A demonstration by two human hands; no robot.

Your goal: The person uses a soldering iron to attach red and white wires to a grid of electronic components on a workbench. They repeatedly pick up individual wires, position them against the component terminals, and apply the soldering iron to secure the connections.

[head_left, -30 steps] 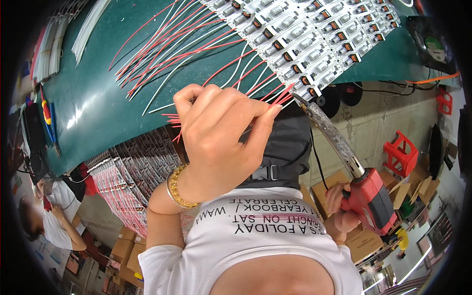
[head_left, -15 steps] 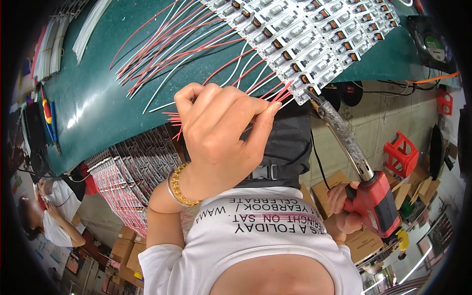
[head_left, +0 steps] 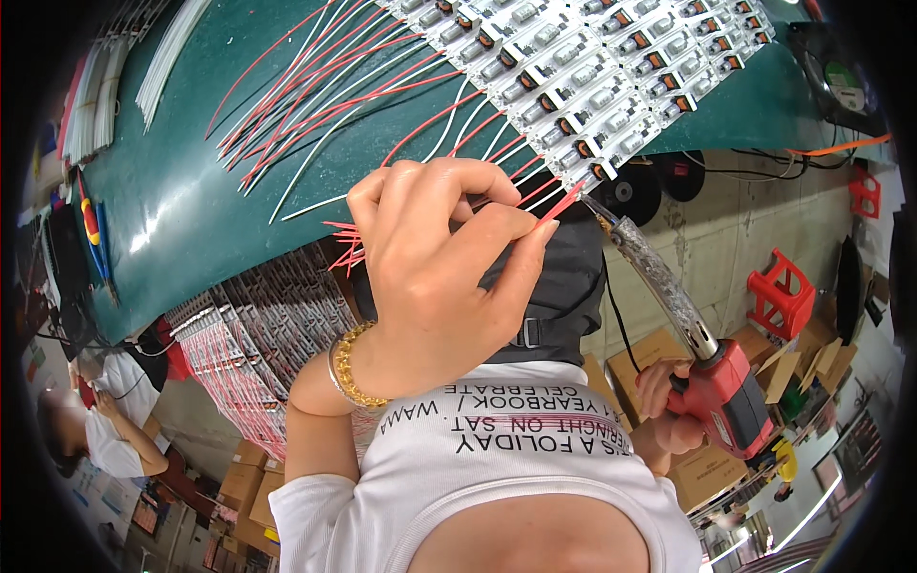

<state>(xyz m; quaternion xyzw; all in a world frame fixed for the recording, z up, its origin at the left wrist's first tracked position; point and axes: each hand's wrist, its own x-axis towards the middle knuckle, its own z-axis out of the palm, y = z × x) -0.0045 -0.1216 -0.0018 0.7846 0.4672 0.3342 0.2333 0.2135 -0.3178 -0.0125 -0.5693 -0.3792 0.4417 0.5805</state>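
Note:
A panel of joined white circuit boards [head_left: 602,72] lies at the far side of the green bench, with red and white wires running from its left edge. My left hand [head_left: 430,277] is closed, pinching red wires [head_left: 562,206] between thumb and index finger at the panel's near corner. More red wire ends stick out on the left of this hand. My right hand [head_left: 669,411] is wrapped round the red and black handle of a soldering iron [head_left: 664,277]. The iron's tip is at the panel's near corner, close to the pinched wire ends; whether they touch, I cannot tell.
White wire bundles [head_left: 172,57] and pliers with red and yellow handles [head_left: 93,229] lie on the left of the green bench [head_left: 181,210]. Wired boards [head_left: 258,325] hang below its edge. A fan [head_left: 845,86] stands far right, above a red stool [head_left: 781,294]. Someone sits at left.
The panel has shifted slightly left. The iron's tip has moved down and left, from over the end board to its corner. My left hand has dropped a little, with its fingers more spread.

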